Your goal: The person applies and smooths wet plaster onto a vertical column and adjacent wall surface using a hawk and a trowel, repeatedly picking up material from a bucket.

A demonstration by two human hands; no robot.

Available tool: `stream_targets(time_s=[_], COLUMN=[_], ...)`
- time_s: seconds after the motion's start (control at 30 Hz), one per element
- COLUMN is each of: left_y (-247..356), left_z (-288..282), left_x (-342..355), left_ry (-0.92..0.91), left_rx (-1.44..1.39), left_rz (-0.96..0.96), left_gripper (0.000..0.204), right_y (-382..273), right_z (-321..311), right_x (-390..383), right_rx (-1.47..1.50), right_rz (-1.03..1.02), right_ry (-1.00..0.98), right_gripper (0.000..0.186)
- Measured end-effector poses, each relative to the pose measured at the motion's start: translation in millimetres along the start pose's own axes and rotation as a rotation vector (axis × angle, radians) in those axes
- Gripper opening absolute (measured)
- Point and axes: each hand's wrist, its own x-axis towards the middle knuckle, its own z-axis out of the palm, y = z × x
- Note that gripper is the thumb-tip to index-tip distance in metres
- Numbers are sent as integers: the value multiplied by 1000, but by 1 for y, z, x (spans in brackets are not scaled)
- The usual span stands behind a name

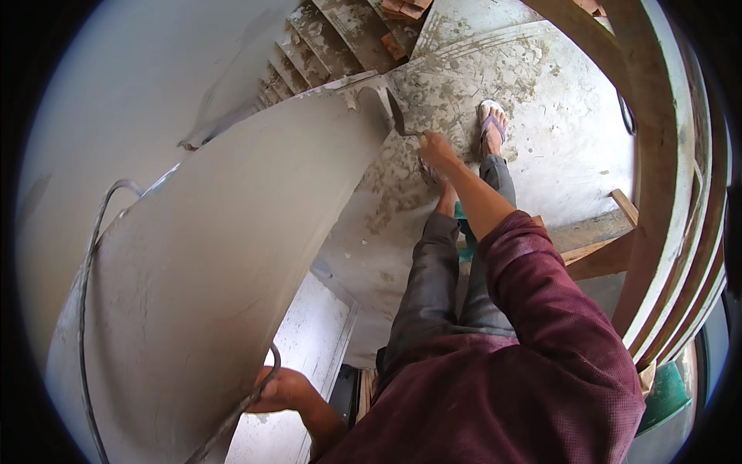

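Observation:
My right hand is closed around the handle of a trowel-like tool. Its dark blade stands against the far end of a curved, grey-plastered wall, where a patch of wet-looking plaster shows on the edge. The grip is partly hidden by my fingers. Lower left, my left hand is at the near rim of the same wall. Its fingers bend around a grey cable there; some fingertips are hidden.
Splattered stair treads rise at the top, with bricks on them. Below me is a plaster-spotted floor. Curved wooden boards bound the right side, beside a green container. Another cable length hangs over the wall at left.

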Motion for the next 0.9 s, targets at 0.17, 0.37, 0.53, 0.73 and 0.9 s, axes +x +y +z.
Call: stream_targets(time_s=[0.17,0.37,0.53,0.73,0.9], left_y=[6,5,4,10,-1], left_z=[9,15,14,1,10], left_x=[-2,-4,-5,2,0], left_ry=[16,87,11,22,-20], left_rx=[-210,-505,-320,-288,-47], left_rz=[-136,-282,-198,-65,-39], left_gripper=[94,105,113,111,106], right_y=[-21,-95,-136,-60,-44], right_z=[12,-23,-58,-49,-29], right_x=[-9,-128,-234,-110,2], right_rx=[-42,-15,88,-75,37], right_rz=[-148,-267,-519,-219,-20], right_ry=[-18,-42,-131,-13,-263], right_gripper=[32,25,33,29,39])
